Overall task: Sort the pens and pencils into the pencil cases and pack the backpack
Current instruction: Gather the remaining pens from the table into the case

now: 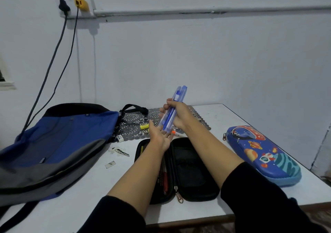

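My right hand (179, 115) grips a bundle of blue pens (172, 109), held upright above the table. Just below, my left hand (160, 136) lies palm up with straight fingers, and the lower tips of the pens touch its fingers. Under both forearms a black pencil case (189, 168) lies unzipped and spread flat, with a red pen and other pens in its left half. A closed blue space-print pencil case (263, 153) lies to the right. The blue and grey backpack (53, 143) lies flat on the left.
A yellow highlighter (144, 126), an orange-tipped marker (177, 134) and a white eraser (119, 138) lie on or beside a grey lace mat (132, 125). Paper scraps (110, 164) sit on the white table (232, 118). Two cables hang from a wall socket (75, 5) onto the backpack.
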